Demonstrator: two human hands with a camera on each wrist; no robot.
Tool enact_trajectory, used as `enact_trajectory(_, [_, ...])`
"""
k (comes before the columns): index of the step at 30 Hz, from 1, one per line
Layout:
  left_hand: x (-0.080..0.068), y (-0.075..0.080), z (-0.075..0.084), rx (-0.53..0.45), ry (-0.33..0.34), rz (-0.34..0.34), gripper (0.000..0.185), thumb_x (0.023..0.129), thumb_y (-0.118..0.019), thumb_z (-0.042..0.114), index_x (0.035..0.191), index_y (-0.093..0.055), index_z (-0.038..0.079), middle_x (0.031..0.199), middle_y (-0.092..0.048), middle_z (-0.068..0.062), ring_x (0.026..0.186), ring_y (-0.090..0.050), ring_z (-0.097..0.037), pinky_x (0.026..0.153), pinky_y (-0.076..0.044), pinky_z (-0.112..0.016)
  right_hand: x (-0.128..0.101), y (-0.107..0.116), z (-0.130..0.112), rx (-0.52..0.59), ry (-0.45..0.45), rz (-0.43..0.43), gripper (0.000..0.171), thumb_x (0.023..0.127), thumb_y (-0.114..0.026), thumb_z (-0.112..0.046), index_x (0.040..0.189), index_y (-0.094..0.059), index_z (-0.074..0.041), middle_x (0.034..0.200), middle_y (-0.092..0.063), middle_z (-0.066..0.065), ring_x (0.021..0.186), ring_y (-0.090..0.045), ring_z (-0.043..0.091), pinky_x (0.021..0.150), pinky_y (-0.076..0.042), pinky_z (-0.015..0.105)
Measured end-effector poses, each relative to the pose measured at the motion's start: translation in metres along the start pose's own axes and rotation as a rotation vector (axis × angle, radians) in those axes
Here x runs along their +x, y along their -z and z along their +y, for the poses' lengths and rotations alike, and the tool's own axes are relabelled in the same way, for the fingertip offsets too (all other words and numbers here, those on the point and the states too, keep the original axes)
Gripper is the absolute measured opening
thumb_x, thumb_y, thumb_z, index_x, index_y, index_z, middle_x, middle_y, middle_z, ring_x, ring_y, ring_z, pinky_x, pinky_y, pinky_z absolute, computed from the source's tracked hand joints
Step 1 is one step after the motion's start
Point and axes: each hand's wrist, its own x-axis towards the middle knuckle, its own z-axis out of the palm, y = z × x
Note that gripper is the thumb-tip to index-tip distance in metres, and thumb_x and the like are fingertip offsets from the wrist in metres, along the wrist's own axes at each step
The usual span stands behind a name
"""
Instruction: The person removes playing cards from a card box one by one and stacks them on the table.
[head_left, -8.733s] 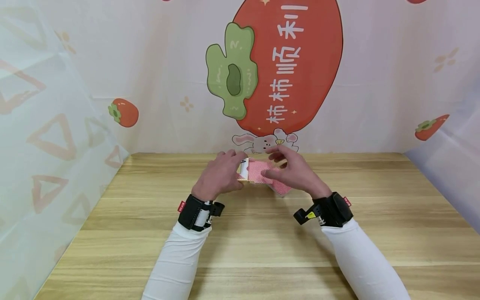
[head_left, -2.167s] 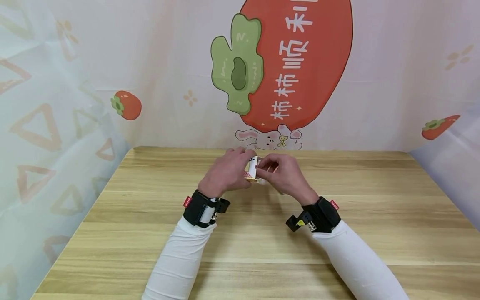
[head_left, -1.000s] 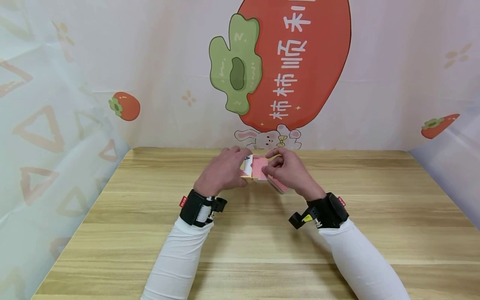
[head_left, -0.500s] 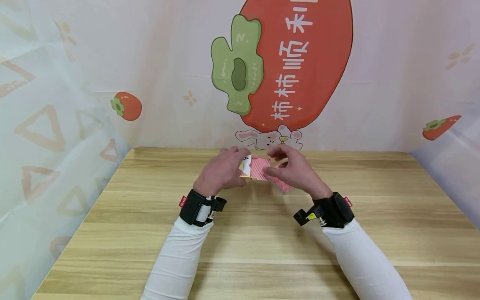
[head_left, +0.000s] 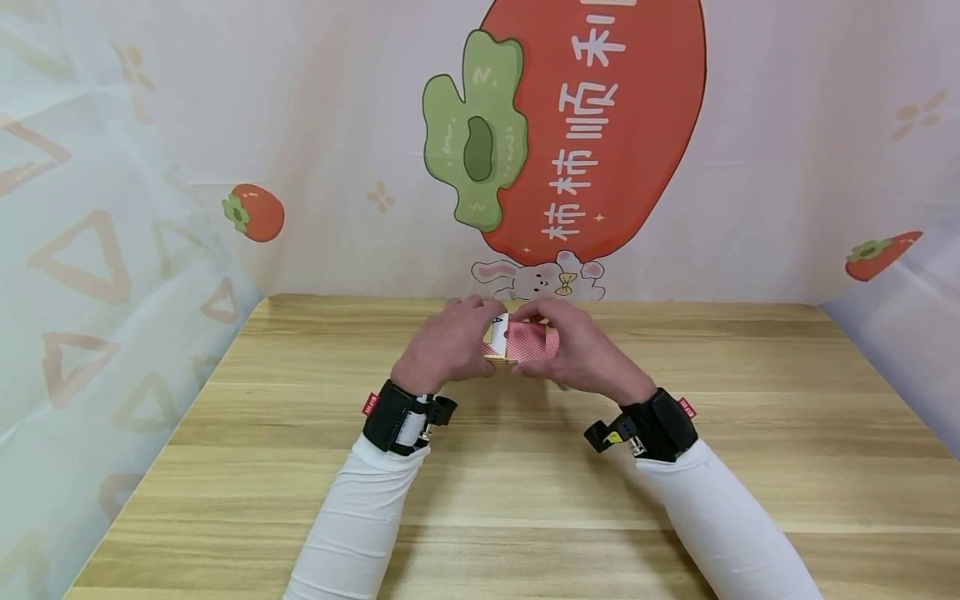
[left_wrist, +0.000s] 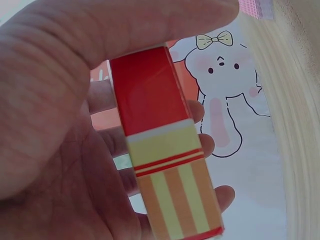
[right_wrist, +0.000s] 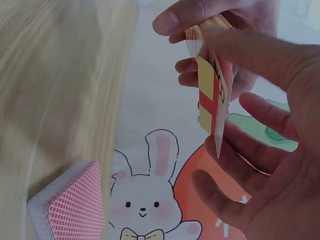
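Note:
My left hand [head_left: 450, 343] holds a small playing-card box [head_left: 498, 337] above the table. In the left wrist view the box's side [left_wrist: 155, 92] is red, cream and orange-striped, with the thumb across one end and fingers behind. My right hand [head_left: 581, 346] grips the box's right part, its thumb on the near edge and fingers on the far edge. A red-patterned panel [head_left: 527, 340] spans between the hands; whether it is box or cards I cannot tell. In the right wrist view a yellow-and-red flap [right_wrist: 206, 82] stands at the box's end. A red-backed card deck [right_wrist: 75, 207] lies on the table.
The wooden table [head_left: 480, 492] reaches back to a pale cloth backdrop [head_left: 337, 108] printed with persimmons and a rabbit. Both wrists carry black straps with small cameras. The deck sits below my right hand, mostly hidden in the head view.
Around two seconds ago my right hand pinched at the box's opening. It then drew back right with fingers spread, and now has come left again and grips the box. The left hand keeps its hold.

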Motion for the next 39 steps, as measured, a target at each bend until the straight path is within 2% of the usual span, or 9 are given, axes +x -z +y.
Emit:
enact_trajectory(5, [0.000, 0.000, 0.001, -0.016, -0.006, 0.002, 0.073, 0.070, -0.093, 0.024, 0.134, -0.057, 0.012, 0.116, -0.061, -0.008, 0.103, -0.055, -0.027, 0.082, -0.054, -0.040, -0.001, 0.002, 0.001, -0.009, -0.012, -0.017, 0.058, 0.076, -0.089, -0.009, 0.127, -0.061, -0.011, 0.122, -0.060, 0.002, 0.111, -0.054, 0.023, 0.090, -0.053, 0.043])
enact_trajectory(13, [0.000, -0.001, 0.000, -0.012, -0.014, 0.003, 0.074, 0.070, -0.093, 0.024, 0.134, -0.058, 0.013, 0.116, -0.061, -0.008, 0.103, -0.055, -0.027, 0.082, -0.054, -0.039, -0.003, 0.003, 0.002, -0.079, 0.003, -0.053, 0.053, 0.078, -0.088, -0.012, 0.126, -0.064, -0.012, 0.125, -0.058, 0.005, 0.113, -0.051, 0.026, 0.082, -0.055, 0.042])
enact_trajectory(20, [0.000, -0.002, 0.000, -0.022, -0.017, -0.004, 0.073, 0.071, -0.092, 0.023, 0.135, -0.058, 0.013, 0.119, -0.061, -0.009, 0.103, -0.055, -0.027, 0.082, -0.053, -0.039, -0.002, 0.004, 0.002, -0.132, 0.006, -0.061, 0.052, 0.078, -0.089, -0.020, 0.124, -0.068, -0.013, 0.126, -0.057, 0.005, 0.115, -0.050, 0.026, 0.084, -0.055, 0.042])
enact_trajectory(28, [0.001, -0.001, -0.002, -0.031, -0.010, -0.009, 0.074, 0.072, -0.091, 0.021, 0.136, -0.056, 0.013, 0.123, -0.060, -0.010, 0.105, -0.054, -0.028, 0.087, -0.052, -0.040, -0.003, 0.011, 0.003, -0.151, -0.007, -0.054, 0.053, 0.077, -0.089, -0.018, 0.124, -0.068, -0.012, 0.125, -0.059, 0.007, 0.115, -0.050, 0.026, 0.083, -0.055, 0.042])
enact_trajectory(39, [0.001, -0.002, -0.006, -0.043, 0.016, -0.019, 0.077, 0.072, -0.091, 0.021, 0.139, -0.055, 0.012, 0.120, -0.060, -0.009, 0.104, -0.054, -0.027, 0.087, -0.051, -0.039, -0.006, 0.025, 0.005, -0.217, -0.021, -0.081, 0.057, 0.075, -0.087, -0.017, 0.128, -0.065, -0.013, 0.130, -0.057, 0.010, 0.118, -0.048, 0.029, 0.088, -0.051, 0.047])
